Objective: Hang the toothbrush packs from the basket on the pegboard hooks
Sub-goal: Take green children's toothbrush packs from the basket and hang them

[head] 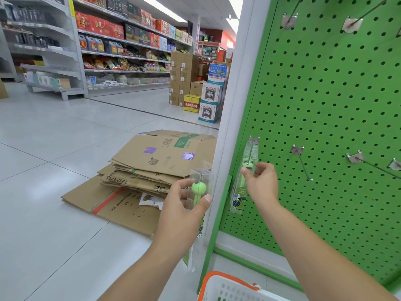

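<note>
At centre right of the frame the right hand [259, 183] pinches a clear toothbrush pack [243, 187] between thumb and curled fingers, gripping it near the green brush head; the pack's top sits on the leftmost lower hook [253, 141] of the green pegboard [325, 105], and its printed lower end hangs down against the board's left edge. Just left of it, at lower centre, the left hand [184, 205] grasps a second toothbrush pack [199, 192], thumb on the front face and fingers wrapped behind, the pack upright and in front of the white upright post [236, 105]. At the bottom edge a white basket [225, 287] with an orange rim shows only its corner; what lies inside is too cut off to tell. Two bare hooks [302, 164] stick out of the board to the right of the hanging pack, and more sit along the top right. Flattened cardboard boxes [152, 166] lie stacked on the pale tiled floor [54, 148] at centre. Stocked shelves [121, 40] fill the upper left, and stacked cartons [184, 77] stand at the aisle end
</note>
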